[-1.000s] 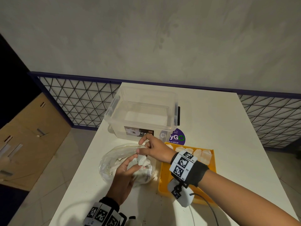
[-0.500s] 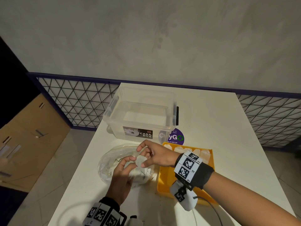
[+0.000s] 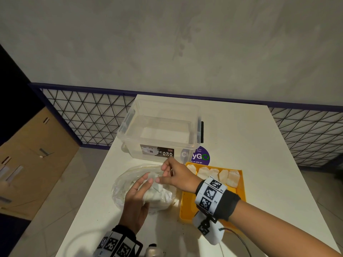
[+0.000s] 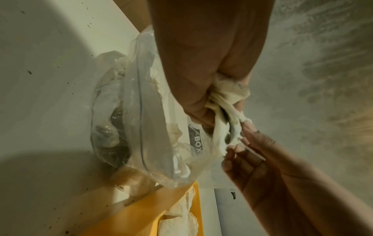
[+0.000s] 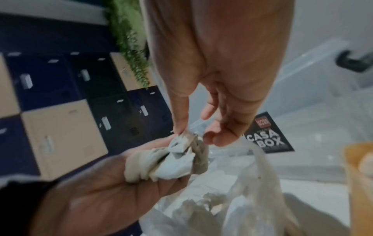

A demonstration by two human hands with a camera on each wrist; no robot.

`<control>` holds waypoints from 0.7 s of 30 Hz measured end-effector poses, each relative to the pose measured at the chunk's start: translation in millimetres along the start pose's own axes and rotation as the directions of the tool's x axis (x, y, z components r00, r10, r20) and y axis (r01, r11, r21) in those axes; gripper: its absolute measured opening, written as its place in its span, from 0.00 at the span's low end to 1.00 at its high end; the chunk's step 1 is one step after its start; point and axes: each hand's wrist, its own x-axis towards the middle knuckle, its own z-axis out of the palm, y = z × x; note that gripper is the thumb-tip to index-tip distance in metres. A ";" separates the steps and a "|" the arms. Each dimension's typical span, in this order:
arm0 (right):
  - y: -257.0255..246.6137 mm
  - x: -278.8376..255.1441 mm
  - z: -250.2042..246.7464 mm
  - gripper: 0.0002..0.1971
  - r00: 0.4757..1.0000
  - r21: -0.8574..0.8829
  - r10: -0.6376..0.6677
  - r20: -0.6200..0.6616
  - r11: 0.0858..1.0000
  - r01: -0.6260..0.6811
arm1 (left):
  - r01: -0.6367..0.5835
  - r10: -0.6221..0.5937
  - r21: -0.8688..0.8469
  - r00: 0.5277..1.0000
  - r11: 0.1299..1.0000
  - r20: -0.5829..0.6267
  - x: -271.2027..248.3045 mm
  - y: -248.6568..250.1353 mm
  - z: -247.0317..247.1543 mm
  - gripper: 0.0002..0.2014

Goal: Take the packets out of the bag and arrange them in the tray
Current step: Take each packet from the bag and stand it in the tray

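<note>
White rectangular table (image 3: 241,145) carries everything. Clear plastic storage box (image 3: 161,130) with "CASA BOX" label at 12 o'clock. Clear crumpled plastic bag (image 3: 128,184) at centre, white packets inside. Orange rectangular tray (image 3: 241,184) touching the bag at 3 o'clock, row of packets (image 3: 222,176) along its far edge. Left hand (image 3: 137,203) clenched round a bunch of white packets (image 4: 228,94) above the bag. Right hand (image 3: 178,176) pinching one packet's corner (image 5: 181,140), thumb against finger.

Clear box (image 3: 159,130) blocks beyond bag (image 3: 122,184).
</note>
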 end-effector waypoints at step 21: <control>-19.4 2.4 -24.5 0.11 1.000 0.094 0.015 -0.005 0.995 -0.015 | -0.021 0.018 0.040 0.998 0.999 0.058 2.3 0.5 -6.4 0.13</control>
